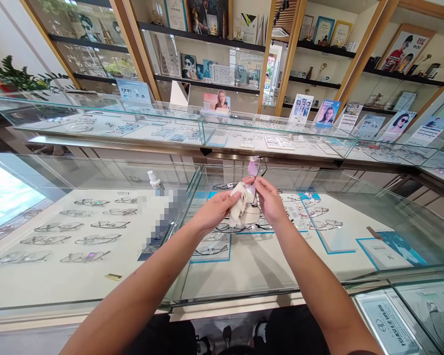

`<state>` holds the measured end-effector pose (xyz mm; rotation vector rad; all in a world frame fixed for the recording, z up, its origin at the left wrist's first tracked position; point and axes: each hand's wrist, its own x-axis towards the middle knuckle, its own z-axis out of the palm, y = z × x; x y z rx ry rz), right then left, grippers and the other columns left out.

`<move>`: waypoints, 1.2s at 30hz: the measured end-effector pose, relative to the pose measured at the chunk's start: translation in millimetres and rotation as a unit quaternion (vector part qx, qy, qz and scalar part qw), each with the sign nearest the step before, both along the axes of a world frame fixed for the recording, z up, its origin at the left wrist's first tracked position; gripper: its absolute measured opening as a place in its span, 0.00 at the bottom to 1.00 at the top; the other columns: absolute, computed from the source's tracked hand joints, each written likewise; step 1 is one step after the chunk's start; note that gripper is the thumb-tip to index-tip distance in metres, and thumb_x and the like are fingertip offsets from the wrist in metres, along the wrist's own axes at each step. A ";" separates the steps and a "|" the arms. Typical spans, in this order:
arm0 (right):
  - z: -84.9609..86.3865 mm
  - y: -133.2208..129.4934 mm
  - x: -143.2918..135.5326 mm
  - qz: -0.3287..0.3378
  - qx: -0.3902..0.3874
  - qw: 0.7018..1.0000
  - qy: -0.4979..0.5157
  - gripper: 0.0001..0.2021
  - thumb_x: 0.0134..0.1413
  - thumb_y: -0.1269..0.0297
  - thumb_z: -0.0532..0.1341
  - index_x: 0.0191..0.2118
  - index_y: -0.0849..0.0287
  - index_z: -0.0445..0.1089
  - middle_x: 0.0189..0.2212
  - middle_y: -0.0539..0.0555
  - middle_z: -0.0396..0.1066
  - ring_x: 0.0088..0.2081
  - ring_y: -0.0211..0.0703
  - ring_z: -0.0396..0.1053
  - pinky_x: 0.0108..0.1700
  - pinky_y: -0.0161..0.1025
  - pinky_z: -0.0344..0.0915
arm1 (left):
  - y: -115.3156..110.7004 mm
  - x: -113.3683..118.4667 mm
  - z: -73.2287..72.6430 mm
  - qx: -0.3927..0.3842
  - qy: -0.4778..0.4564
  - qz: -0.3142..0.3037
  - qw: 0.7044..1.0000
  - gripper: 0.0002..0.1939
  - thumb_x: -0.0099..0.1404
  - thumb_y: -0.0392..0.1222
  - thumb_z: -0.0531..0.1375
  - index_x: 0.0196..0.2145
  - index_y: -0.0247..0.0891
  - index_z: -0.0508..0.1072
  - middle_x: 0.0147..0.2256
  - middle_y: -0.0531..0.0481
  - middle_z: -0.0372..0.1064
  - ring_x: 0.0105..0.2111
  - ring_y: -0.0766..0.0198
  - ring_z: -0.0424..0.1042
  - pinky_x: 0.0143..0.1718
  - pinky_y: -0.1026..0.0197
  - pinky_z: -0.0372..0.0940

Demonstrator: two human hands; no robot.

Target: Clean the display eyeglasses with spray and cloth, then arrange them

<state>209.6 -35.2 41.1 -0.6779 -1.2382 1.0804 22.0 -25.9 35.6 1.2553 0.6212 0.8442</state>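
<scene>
A pair of eyeglasses (254,166) with a thin dark frame is held up over the glass display counter, one lens showing a pinkish reflection. My right hand (269,196) is closed on its frame, thumb and fingers pinching near the middle. Bunched in my left hand (218,211) is a cream cleaning cloth (238,206), its fingers closed around it. The cloth lies against the lower lens, which it partly hides. Below my hands, under the glass, several more eyeglasses (240,228) lie in rows.
A white spray bottle (155,181) stands on the counter to the left. Rows of eyeglasses (59,227) fill the left display case. Behind is a second glass counter (222,133) with upright advertising cards (301,111). Wooden shelves (207,39) line the wall. A plant (15,74) is at far left.
</scene>
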 end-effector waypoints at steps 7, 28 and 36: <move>0.2 -2.6 -7.0 0.031 -0.054 0.998 0.013 0.18 0.59 0.41 0.70 0.40 0.50 0.83 0.52 0.54 0.81 0.54 0.51 0.75 0.56 0.42 0.69 | -5.3 1.2 1.9 0.042 0.005 -0.013 0.999 0.23 0.66 0.61 0.70 0.42 0.36 0.79 0.31 0.49 0.75 0.29 0.64 0.69 0.33 0.63 0.64; -8.0 -9.1 -17.9 0.053 -0.044 0.998 0.000 0.13 0.63 0.48 0.69 0.42 0.50 0.87 0.47 0.53 0.72 0.46 0.44 0.70 0.41 0.36 0.66 | -10.1 12.9 -2.0 0.040 -0.022 0.116 0.992 0.31 0.60 0.71 0.70 0.32 0.37 0.74 0.27 0.54 0.70 0.26 0.67 0.65 0.30 0.64 0.61; -7.0 -3.6 -20.3 -0.008 -0.107 0.988 0.109 0.13 0.46 0.51 0.78 0.33 0.54 0.84 0.40 0.52 0.77 0.42 0.44 0.71 0.47 0.39 0.68 | -6.9 6.8 -0.9 0.023 -0.006 0.034 0.999 0.28 0.56 0.59 0.77 0.46 0.37 0.79 0.32 0.52 0.75 0.29 0.65 0.70 0.31 0.64 0.65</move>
